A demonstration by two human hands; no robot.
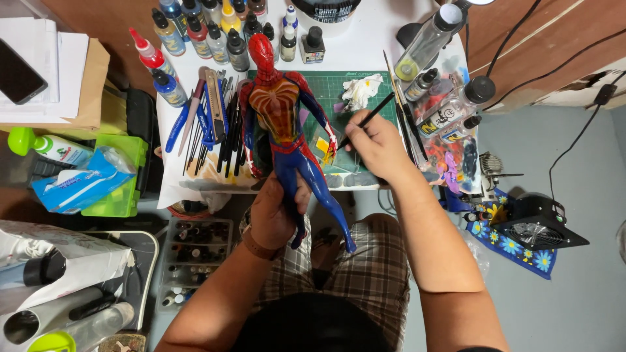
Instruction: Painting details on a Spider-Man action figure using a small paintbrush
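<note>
Head view: we look straight down over a small white table (365,45) crowded with paint gear.
Left hand: the left hand (277,212) is wrapped shut around the thighs of a red and blue figure (283,124) — fingers curled right round the legs, a brown strap on the wrist.
Figure: it lies face up over the near edge of the table, head pointing away from the person, legs hanging off toward the lap; its arms spread out, one hand just beside the brush tip.
Right hand: the right hand (378,146) pinches a thin black brush (365,122) — fingers closed on the handle, tip angled down toward the figure's hand.
Mat: a green cutting mat (352,85) sits under the figure's upper body, with a crumpled white tissue (362,90) on it.
Bottles: a cluster of paint bottles (215,32) stands along the far edge.
Tools: a row of brushes and knives (215,124) lies just left of the figure.
Floor: a small black fan (538,228) rests at right, well apart from the table.
</note>
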